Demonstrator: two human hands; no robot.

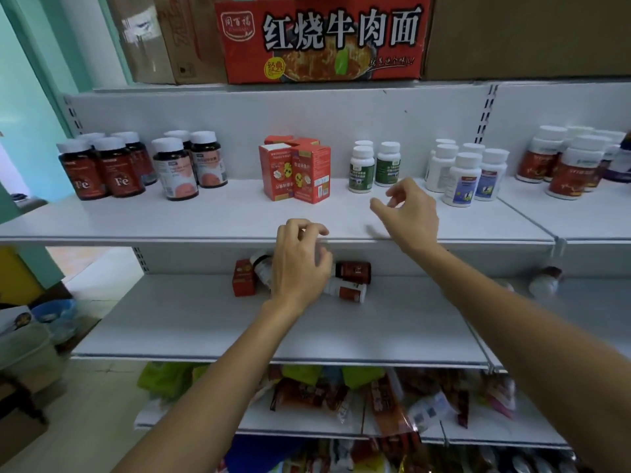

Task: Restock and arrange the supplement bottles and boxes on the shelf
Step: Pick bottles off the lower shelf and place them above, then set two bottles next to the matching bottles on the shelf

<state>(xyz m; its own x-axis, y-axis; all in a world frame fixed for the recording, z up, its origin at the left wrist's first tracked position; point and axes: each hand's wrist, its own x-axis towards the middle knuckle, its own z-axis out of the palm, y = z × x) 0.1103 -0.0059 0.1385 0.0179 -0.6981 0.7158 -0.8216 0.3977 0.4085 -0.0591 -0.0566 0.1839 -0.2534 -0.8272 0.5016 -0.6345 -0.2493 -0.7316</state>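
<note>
Standing upright along the upper shelf (211,216), the supplement stock is grouped by kind. Dark Fe bottles (99,169) are seen at the far left, and pink-labelled bottles (187,165) are set just beside them. A cluster of red boxes (295,172) is placed near the middle. Green-labelled white bottles (374,167) and blue-labelled white bottles (467,172) follow to the right. Red-labelled bottles (563,162) are kept on the adjoining shelf section at the far right.

The right hand (406,213) is held above the upper shelf, near the green-labelled bottles but apart from them. Its fingers are loosely curled and nothing is gripped. The left hand (300,264) is held in front of the upper shelf's front edge, its fingers likewise relaxed and bent, with nothing held.

On the lower shelf (205,322), behind the left hand, a small red box (244,278) is stood upright. A dark bottle (353,272) and a white bottle (345,291) are laid on their sides close together. Another bottle (261,268) is partly hidden by the hand. A further toppled bottle (546,281) is seen well apart at the right.

A red noodle carton (321,39) is stored between brown cartons (526,35) on top. Snack packets (341,394) are piled on the shelf below.
</note>
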